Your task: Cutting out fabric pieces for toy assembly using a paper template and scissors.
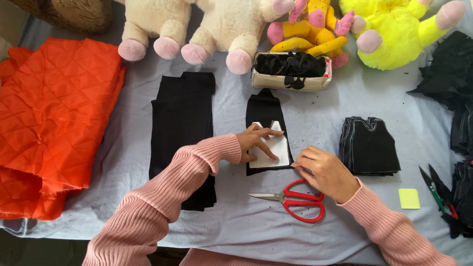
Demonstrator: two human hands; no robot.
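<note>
Pressing white template (272, 150) flat onto black fabric piece (264, 113) with left hand (253, 142), fingers spread open; pinching the fabric's lower right edge with right hand (325, 172), fingers curled. Lying just below on grey cloth (315, 113): red scissors (295, 199). Sitting right: stack of cut black pieces (369, 145)

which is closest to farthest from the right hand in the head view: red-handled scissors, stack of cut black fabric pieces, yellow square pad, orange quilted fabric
From the right hand:
1. Red-handled scissors, just below it.
2. Stack of cut black fabric pieces, to its right.
3. Yellow square pad, farther right.
4. Orange quilted fabric, far left.
</note>
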